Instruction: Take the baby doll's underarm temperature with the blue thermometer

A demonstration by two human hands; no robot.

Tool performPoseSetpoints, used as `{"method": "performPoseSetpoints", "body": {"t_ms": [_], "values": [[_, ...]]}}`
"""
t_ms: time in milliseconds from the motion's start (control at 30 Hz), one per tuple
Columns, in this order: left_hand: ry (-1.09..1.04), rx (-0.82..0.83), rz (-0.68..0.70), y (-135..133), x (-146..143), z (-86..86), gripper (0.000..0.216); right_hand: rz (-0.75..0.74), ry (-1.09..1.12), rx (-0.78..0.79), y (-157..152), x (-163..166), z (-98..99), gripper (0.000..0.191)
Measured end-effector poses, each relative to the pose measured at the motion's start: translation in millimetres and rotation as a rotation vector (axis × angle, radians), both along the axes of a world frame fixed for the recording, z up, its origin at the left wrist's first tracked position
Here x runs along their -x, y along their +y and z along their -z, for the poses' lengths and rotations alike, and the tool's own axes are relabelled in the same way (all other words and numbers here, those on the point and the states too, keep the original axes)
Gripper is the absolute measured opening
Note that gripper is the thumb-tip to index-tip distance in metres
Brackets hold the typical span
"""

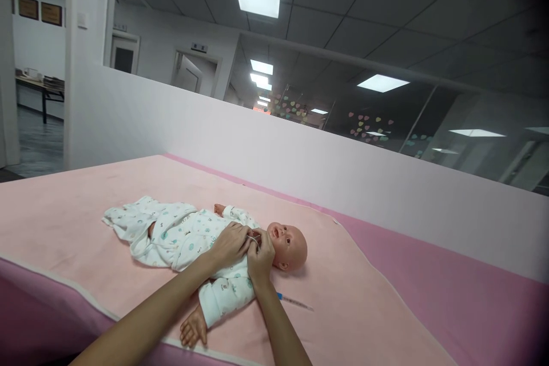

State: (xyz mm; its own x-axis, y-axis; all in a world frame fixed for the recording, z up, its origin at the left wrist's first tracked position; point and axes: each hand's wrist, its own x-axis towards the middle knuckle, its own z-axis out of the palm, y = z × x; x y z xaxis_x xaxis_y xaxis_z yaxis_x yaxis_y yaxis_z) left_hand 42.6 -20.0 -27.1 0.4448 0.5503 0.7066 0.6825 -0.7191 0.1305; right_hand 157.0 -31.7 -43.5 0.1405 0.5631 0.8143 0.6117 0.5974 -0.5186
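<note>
A baby doll [288,246] lies on its back on a pink blanket [64,223], head to the right, dressed in a white patterned onesie [180,234]. My left hand [229,245] rests on the doll's chest with fingers curled at the neckline. My right hand [260,257] is closed beside the doll's chin, pinching the collar of the onesie. The two hands touch each other at the collar. The doll's bare hand [194,329] lies near the blanket's front edge.
A thin pen-like object with a blue end [295,301] lies on the blanket just right of my right forearm. A low white partition wall [343,171] runs behind the bed. Glass walls and an office room lie beyond it.
</note>
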Motion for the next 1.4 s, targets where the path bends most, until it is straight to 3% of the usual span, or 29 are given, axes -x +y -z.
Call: {"method": "performPoseSetpoints", "body": {"t_ms": [200, 500, 1400], "values": [[-0.008, 0.021, 0.009, -0.5, 0.7, 1.1, 0.011, 0.003, 0.025, -0.038, 2.1, 0.0, 1.9, 0.023], [-0.142, 0.161, 0.053, -0.4, 4.1, -0.5, 0.011, -0.015, -0.052, 0.076, 2.8, -0.4, 0.5, 0.021], [-0.225, 0.17, 0.121, -5.1, 3.5, -3.9, 0.016, 0.145, -0.043, -0.081, -0.6, 3.1, 8.2, 0.026]]}}
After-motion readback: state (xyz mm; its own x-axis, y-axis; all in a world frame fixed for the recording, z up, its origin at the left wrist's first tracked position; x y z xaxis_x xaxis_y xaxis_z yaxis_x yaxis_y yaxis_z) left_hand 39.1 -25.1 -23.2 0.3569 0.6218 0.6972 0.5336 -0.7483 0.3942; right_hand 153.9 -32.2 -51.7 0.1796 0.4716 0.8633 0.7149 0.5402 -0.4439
